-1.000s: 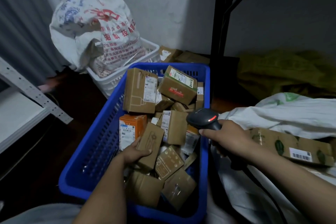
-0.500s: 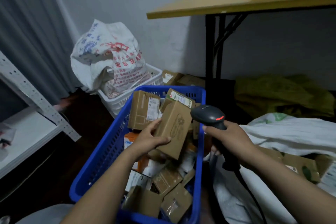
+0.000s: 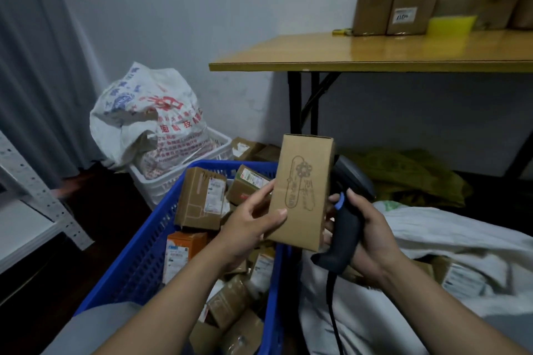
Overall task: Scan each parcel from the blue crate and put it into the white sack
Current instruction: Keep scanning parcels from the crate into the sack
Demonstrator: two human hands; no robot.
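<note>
- The left hand clasps a brown cardboard parcel, thumb on the printed front and fingers round its left edge. A second ago this hand was down among the boxes, only just taking hold of it.
- The parcel now stands upright above the blue crate, lifted clear of the other parcels.
- The right hand is wrapped round the handle of the barcode scanner. It has swung round, and its head now sits behind the parcel, partly hidden.
- No label shows on the near face. It is probably on the far side, facing the scanner, so the scan seems to be in hand.
- The white sack lies just right of the crate with parcels already inside. This one has yet to go in.
</note>
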